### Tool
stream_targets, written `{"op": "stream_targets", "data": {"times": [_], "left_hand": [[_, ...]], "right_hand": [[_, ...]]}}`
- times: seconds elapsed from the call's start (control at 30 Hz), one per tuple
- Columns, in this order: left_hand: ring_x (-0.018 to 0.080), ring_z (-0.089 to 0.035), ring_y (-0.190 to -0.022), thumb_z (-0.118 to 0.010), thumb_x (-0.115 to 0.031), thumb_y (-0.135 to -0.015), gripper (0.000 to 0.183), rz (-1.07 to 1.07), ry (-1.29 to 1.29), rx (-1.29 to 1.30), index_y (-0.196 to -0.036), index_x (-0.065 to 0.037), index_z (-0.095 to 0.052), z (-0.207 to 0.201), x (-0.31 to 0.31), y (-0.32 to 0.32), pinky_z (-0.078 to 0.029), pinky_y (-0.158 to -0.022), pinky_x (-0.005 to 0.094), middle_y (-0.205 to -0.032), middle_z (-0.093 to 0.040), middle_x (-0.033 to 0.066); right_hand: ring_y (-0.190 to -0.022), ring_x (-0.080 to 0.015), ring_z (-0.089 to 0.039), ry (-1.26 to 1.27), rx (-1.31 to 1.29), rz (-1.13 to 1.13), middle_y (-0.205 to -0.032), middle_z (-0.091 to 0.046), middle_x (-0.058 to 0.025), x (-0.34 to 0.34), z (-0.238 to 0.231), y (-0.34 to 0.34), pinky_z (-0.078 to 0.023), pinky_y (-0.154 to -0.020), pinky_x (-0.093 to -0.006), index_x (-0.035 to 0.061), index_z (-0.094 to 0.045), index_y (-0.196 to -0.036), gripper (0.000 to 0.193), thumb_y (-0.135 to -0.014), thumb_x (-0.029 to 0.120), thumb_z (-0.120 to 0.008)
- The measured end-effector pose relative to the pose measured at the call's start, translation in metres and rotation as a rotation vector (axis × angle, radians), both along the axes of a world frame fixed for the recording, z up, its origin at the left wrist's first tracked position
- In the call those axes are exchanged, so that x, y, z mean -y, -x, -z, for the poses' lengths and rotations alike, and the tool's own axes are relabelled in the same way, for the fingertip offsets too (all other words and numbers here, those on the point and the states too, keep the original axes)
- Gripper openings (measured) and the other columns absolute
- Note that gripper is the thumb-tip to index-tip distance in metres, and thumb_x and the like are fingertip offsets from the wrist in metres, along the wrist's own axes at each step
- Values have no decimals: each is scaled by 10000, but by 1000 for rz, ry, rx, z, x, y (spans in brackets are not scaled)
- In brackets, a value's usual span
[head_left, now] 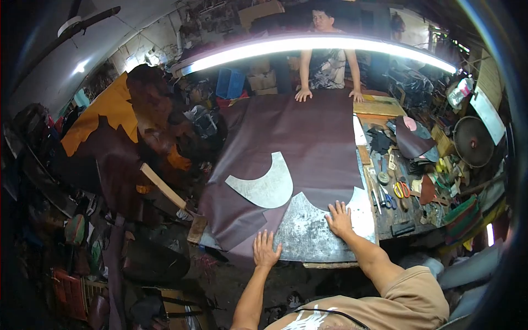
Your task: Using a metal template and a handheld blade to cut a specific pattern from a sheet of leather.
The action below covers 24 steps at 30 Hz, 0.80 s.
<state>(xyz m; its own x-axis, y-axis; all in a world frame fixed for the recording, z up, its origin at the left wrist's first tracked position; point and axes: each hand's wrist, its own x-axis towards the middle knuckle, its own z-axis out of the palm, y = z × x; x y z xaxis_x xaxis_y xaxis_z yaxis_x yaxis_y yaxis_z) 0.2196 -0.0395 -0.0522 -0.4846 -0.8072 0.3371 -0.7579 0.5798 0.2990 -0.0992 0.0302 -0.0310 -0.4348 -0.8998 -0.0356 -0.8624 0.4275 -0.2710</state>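
A large dark maroon sheet of leather (308, 132) covers most of the worktable. On it lies a pale grey, curved pattern piece (268, 185) with a scooped edge. My left hand (267, 251) rests flat at the near edge, fingers spread, where a purplish strip of leather (250, 246) meets the worn grey metal tabletop (308, 236). My right hand (339, 221) lies open on that metal surface, its fingertips close to the sheet's curved cut edge. Neither hand holds anything.
Across the table a person (328, 60) leans with both hands by the leather's far edge. A lit tube lamp (319, 43) hangs above. To the right, a bench holds orange-handled scissors (402, 190) and several tools, near a fan (473, 141). Tan hides (107, 113) are heaped left.
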Motion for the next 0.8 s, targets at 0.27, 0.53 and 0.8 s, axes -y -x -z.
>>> {"op": "stream_targets", "data": {"times": [0.27, 0.53, 0.8], "left_hand": [[372, -359, -1355, -608, -412, -848, 598, 4, 3, 15, -1335, -78, -515, 4, -12, -6, -254, -1122, 495, -1425, -450, 173], [366, -331, -1374, -593, -414, -858, 593, 49, -10, 18, -1329, -59, -526, 4, 5, 11, -236, -1135, 489, -1445, -426, 176], [373, -401, -1311, -720, -414, -740, 658, 50, -126, -232, -1259, -44, -556, -29, -4, 5, -282, -1118, 474, -1386, -478, 189]], "right_hand": [[-1454, -367, -147, -5, -1, 4, -1562, -226, -170, -13, 1, -6, -114, -1158, -547, 149, -345, -1477, 608, -972, 485, -386], [-1442, -373, -180, 54, -59, 19, -1549, -254, -179, -6, 1, 10, -158, -1143, -548, 135, -373, -1459, 593, -968, 467, -407], [-1336, -385, -350, 377, 18, -148, -1419, -429, -211, 2, 70, 47, -203, -1121, -507, 97, -487, -1360, 456, -922, 222, -488]]}}
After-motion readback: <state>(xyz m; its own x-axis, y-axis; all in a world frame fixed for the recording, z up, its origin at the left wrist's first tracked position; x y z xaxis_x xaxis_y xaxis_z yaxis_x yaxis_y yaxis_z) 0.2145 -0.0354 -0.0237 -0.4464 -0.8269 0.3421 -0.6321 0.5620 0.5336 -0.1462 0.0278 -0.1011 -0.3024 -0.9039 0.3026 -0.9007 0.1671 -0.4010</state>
